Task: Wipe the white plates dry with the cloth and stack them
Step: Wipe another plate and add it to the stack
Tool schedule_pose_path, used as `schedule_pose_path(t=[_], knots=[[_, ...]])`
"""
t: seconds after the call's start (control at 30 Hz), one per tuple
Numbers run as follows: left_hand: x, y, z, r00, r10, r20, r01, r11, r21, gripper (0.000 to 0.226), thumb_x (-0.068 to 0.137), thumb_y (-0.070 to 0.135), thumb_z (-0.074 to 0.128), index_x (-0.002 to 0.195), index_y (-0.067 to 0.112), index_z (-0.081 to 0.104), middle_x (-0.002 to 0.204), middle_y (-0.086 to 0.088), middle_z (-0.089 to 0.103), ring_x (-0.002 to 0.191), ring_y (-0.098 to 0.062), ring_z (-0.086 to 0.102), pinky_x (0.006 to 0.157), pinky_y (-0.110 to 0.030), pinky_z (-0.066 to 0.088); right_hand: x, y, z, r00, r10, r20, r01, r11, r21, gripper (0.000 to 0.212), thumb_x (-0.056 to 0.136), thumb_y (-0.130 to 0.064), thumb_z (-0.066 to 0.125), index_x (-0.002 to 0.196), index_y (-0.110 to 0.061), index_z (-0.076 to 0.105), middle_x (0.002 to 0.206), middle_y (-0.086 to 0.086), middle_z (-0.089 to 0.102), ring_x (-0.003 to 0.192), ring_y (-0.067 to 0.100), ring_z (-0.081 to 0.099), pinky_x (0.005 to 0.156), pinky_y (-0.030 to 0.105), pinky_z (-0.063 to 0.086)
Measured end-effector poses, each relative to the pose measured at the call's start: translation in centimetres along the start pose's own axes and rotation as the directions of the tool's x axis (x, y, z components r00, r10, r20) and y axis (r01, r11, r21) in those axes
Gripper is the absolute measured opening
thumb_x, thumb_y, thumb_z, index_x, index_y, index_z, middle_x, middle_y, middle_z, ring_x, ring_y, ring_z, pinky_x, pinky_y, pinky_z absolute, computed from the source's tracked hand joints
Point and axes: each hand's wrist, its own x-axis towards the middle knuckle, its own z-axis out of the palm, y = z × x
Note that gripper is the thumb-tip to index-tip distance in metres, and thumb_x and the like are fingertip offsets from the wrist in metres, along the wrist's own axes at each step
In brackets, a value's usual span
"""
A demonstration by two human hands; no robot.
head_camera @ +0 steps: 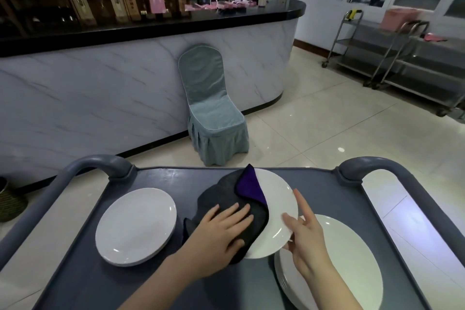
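**A:** Plates first: where are they?

**B:** In three spots on the grey cart (176, 178). A low stack (136, 226) lies at the left and a taller stack (347, 254) at the near right. Between them is a single plate (276, 199), tilted up off the cart, with its near rim over the edge of the taller stack.

**A:** What holds that one?

**B:** The right hand (307, 236) grips its near right rim. The thumb is on the face and the index finger lies straight along the edge. The other fingers are behind the plate, hidden.

**A:** And the cloth?

**B:** The dark grey cloth (226, 196) covers the left half of the plate, with one corner folded back to show a purple side. The left hand (221, 231) lies flat on it, fingers straight, pressing it to the plate without grasping anything.

**A:** And beyond the cart?

**B:** A chair (214, 113) in a pale blue cover stands on the tiled floor against a marble-look counter (100, 88) with a black top. Steel trolleys (402, 58) stand at the far right.
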Motion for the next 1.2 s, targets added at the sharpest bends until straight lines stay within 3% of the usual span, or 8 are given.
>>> schedule_pose_path(t=[0.3, 0.43, 0.53, 0.63, 0.73, 0.83, 0.97, 1.2], knots=[[3.3, 1.0, -1.1, 0.999, -0.035, 0.021, 0.038, 0.984, -0.174, 0.067, 0.096, 0.050, 0.040, 0.155, 0.033, 0.014, 0.162, 0.020, 0.007, 0.149, 0.000, 0.002, 0.123, -0.035, 0.004, -2.4, 1.5, 2.0, 0.995, 0.027, 0.101, -0.030, 0.999, 0.029, 0.060, 0.096, 0.008, 0.049, 0.139, -0.032, 0.054, 0.117, 0.006, 0.074, 0.098, 0.029, 0.073, 0.062, 0.035, 0.059], [3.6, -1.3, -0.9, 0.971, -0.239, 0.007, 0.238, 0.971, 0.028, 0.064, 0.101, 0.051, 0.029, 0.157, 0.031, 0.005, 0.158, 0.018, -0.014, 0.151, -0.007, -0.007, 0.122, -0.037, -0.001, -2.1, 0.0, 1.5, 0.998, -0.039, 0.048, 0.040, 0.999, -0.009, 0.059, 0.095, 0.006, 0.052, 0.138, -0.033, 0.055, 0.088, -0.006, 0.076, 0.069, 0.014, 0.071, 0.049, 0.028, 0.052], [2.9, -1.1, -1.2, 0.969, -0.221, -0.106, 0.235, 0.961, 0.146, 0.064, 0.100, 0.054, 0.019, 0.133, 0.019, 0.061, 0.145, 0.007, 0.050, 0.129, -0.011, 0.054, 0.098, -0.034, 0.049, -1.5, -1.5, 0.6, 0.995, -0.100, 0.014, 0.101, 0.993, -0.059, 0.059, 0.095, 0.002, 0.054, 0.135, -0.041, 0.053, 0.094, -0.011, 0.077, 0.071, 0.013, 0.072, 0.051, 0.031, 0.054], [1.7, 0.9, -1.0, 0.979, -0.127, -0.157, 0.161, 0.961, 0.227, 0.069, 0.101, 0.048, 0.013, 0.100, 0.029, 0.079, 0.112, 0.010, 0.073, 0.097, -0.010, 0.072, 0.074, -0.031, 0.057, -1.1, -2.0, 0.5, 0.993, -0.116, 0.005, 0.116, 0.992, -0.040, 0.059, 0.096, 0.003, 0.052, 0.134, -0.043, 0.050, 0.099, -0.019, 0.076, 0.074, 0.012, 0.073, 0.053, 0.030, 0.055], [0.9, 3.4, 0.3, 0.985, 0.002, -0.172, 0.015, 0.995, 0.096, 0.054, 0.099, 0.043, 0.025, 0.126, 0.024, 0.067, 0.135, 0.007, 0.061, 0.121, -0.014, 0.061, 0.095, -0.035, 0.052, -1.4, -1.2, 1.4, 0.995, -0.101, 0.010, 0.101, 0.995, 0.001, 0.060, 0.096, 0.007, 0.051, 0.138, -0.035, 0.054, 0.107, -0.009, 0.075, 0.073, 0.011, 0.069, 0.054, 0.025, 0.054], [1.5, 4.0, 0.1, 0.989, -0.001, -0.149, -0.014, 0.995, -0.097, 0.059, 0.098, 0.045, 0.032, 0.154, 0.028, 0.026, 0.162, 0.015, 0.016, 0.150, -0.007, 0.011, 0.122, -0.038, 0.010, -1.9, -0.1, 2.3, 0.996, -0.084, 0.035, 0.083, 0.996, 0.042, 0.059, 0.095, 0.010, 0.051, 0.139, -0.029, 0.055, 0.117, -0.009, 0.073, 0.103, 0.016, 0.071, 0.091, 0.037, 0.056], [3.1, 1.1, -1.2, 0.989, -0.097, -0.107, 0.084, 0.989, -0.121, 0.069, 0.096, 0.056, 0.026, 0.153, 0.039, -0.007, 0.160, 0.023, -0.014, 0.146, 0.003, -0.019, 0.123, -0.036, -0.004, -2.2, -0.5, 2.4, 0.994, -0.095, 0.055, 0.095, 0.995, 0.007, 0.059, 0.094, 0.009, 0.053, 0.134, -0.033, 0.059, 0.070, -0.015, 0.067, 0.051, 0.003, 0.061, 0.045, 0.018, 0.046], [1.4, 1.9, -1.2, 0.981, -0.135, -0.136, 0.126, 0.989, -0.072, 0.064, 0.093, 0.057, 0.025, 0.152, 0.049, 0.000, 0.160, 0.026, -0.011, 0.148, -0.002, -0.017, 0.122, -0.042, -0.007, -1.2, -2.7, 1.1, 0.991, -0.130, 0.022, 0.129, 0.991, 0.022, 0.059, 0.095, 0.004, 0.054, 0.134, -0.041, 0.054, 0.101, -0.003, 0.078, 0.076, 0.018, 0.073, 0.052, 0.032, 0.056]])
